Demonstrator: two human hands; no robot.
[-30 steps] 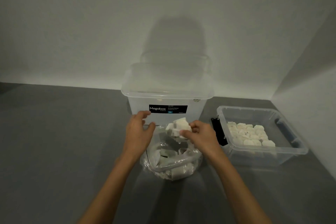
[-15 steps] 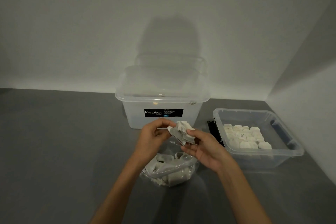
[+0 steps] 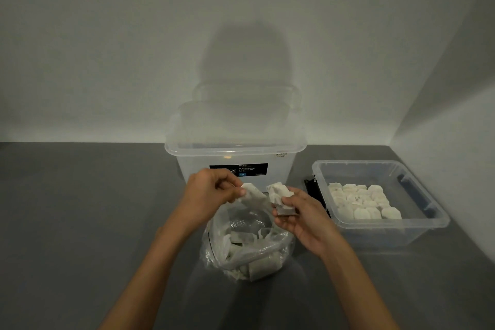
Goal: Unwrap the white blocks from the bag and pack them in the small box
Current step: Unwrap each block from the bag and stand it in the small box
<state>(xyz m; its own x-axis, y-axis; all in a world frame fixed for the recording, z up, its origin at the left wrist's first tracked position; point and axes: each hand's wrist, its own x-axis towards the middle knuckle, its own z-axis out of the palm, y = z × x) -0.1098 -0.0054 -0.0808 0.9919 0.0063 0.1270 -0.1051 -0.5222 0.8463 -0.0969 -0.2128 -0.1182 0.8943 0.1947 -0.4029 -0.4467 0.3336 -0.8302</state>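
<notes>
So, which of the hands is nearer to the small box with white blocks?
Right. The right hand, holding a white block, is close beside the small box, not touching it. The left hand, pinching a wrapper, is farther off, above the bag.

One head-worn wide-angle camera looks forward and down, close over a grey surface (image 3: 80,222), facing the white back wall (image 3: 134,48).
</notes>
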